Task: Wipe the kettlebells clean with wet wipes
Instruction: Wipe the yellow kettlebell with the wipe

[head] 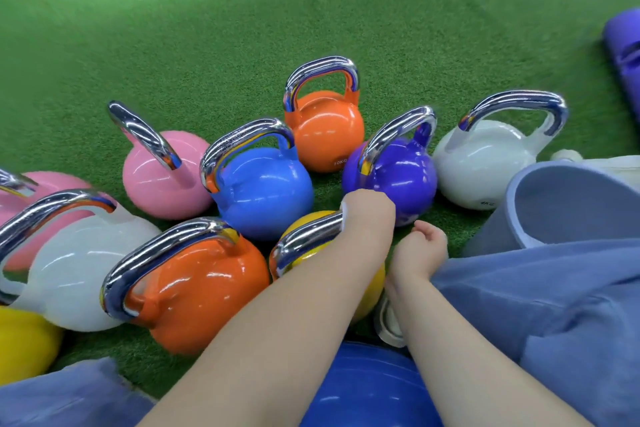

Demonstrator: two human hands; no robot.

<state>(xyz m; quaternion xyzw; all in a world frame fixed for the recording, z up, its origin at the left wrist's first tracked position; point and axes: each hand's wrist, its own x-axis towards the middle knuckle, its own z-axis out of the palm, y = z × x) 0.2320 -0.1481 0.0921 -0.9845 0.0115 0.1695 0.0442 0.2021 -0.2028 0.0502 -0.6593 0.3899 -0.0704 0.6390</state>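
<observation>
A person sits over a cluster of kettlebells on green turf [242,28]. The left hand [369,215] is wrapped around the chrome handle [308,239] of a yellow kettlebell [308,220], with a white wipe [345,218] pressed under the fingers against the handle. The right hand [420,250] hangs just beside it, fingers loosely curled and holding nothing. Close around the yellow one stand an orange kettlebell [197,291], a blue kettlebell [266,194] and a purple kettlebell [398,173]. Farther off are a second orange one [325,132], a pink one [162,180], a white one [481,163] to the right and another white one [79,277] to the left. Blue trouser legs [536,305] fill the lower right, and a blue ball [367,388] sits between the forearms
</observation>
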